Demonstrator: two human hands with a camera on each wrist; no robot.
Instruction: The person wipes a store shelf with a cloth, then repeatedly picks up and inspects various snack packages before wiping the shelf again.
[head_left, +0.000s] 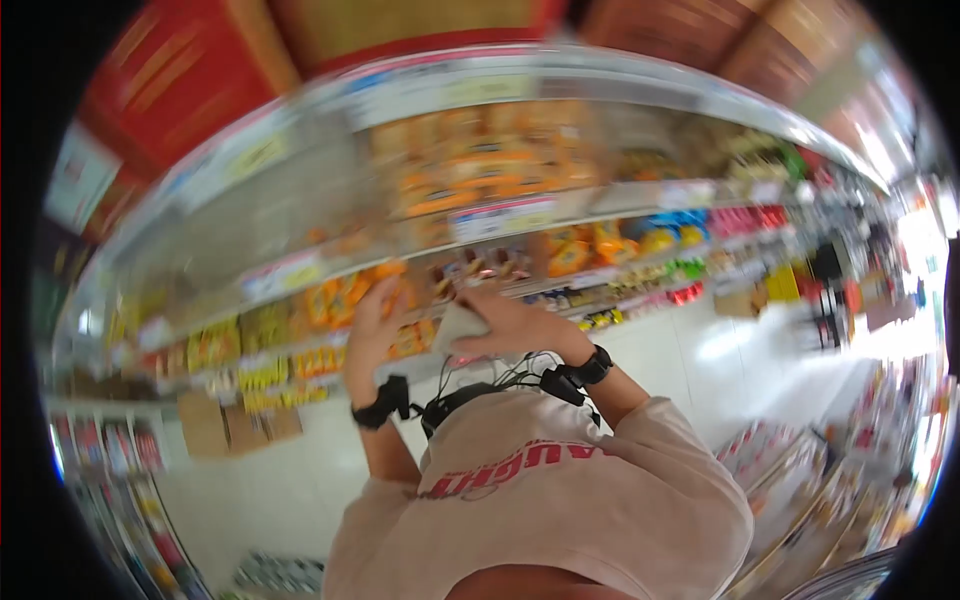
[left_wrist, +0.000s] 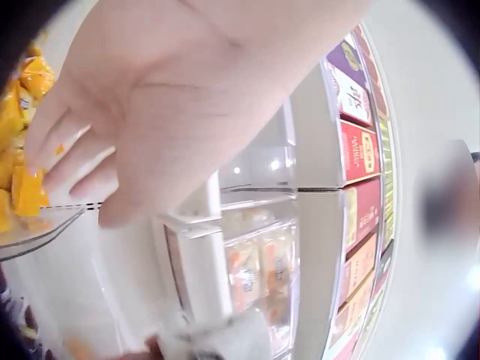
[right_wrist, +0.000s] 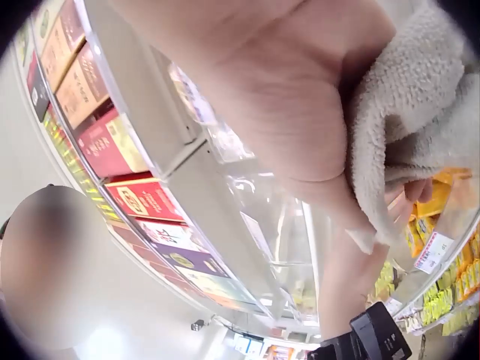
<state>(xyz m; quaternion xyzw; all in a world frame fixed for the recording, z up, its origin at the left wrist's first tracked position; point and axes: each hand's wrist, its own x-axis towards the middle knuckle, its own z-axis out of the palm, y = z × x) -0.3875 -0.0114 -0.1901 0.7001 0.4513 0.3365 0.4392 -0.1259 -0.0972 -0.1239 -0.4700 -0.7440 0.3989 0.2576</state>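
My left hand (head_left: 370, 335) reaches to the lower shelf by the orange packets (head_left: 335, 300). In the left wrist view its spread fingers (left_wrist: 75, 161) lie over the rim of a clear bin (left_wrist: 45, 238), beside orange packets (left_wrist: 28, 191); whether they touch is unclear. My right hand (head_left: 520, 325) holds a light grey cloth (head_left: 460, 325) at the shelf front, close to the left hand. In the right wrist view the cloth (right_wrist: 405, 97) bunches against the palm of the right hand (right_wrist: 277, 97), and its fingertips are mostly hidden.
Above run shelves with price labels (head_left: 505, 217) and orange packs (head_left: 490, 160). Red boxes (head_left: 185, 80) line the top. Cardboard (head_left: 235, 425) lies on the floor at lower left; a black chair (head_left: 825, 320) stands at the right. Goods fill the shelves at lower right (head_left: 790, 480).
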